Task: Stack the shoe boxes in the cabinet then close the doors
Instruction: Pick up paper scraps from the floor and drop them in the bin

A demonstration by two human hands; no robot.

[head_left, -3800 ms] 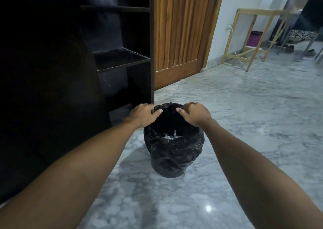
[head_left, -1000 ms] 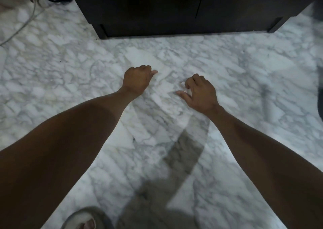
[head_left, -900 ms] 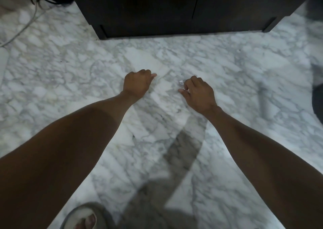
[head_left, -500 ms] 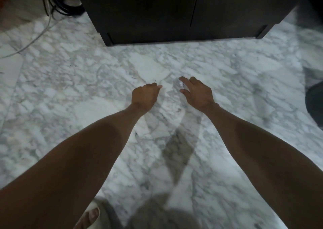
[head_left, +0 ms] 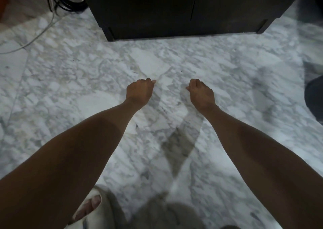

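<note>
Veined marble floor (head_left: 70, 88); dark boxy cabinet (head_left: 174, 10). Left hand (head_left: 139, 92), right hand (head_left: 201, 95): grip curled, empty.

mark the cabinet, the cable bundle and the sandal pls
cabinet (head_left: 157, 10), head view: left door front, left of the seam between the two doors.
cable bundle (head_left: 66, 3), head view: black loops on the floor, left of the cabinet.
sandal (head_left: 103, 213), head view: pale strap beside the toes, bottom edge.
</note>
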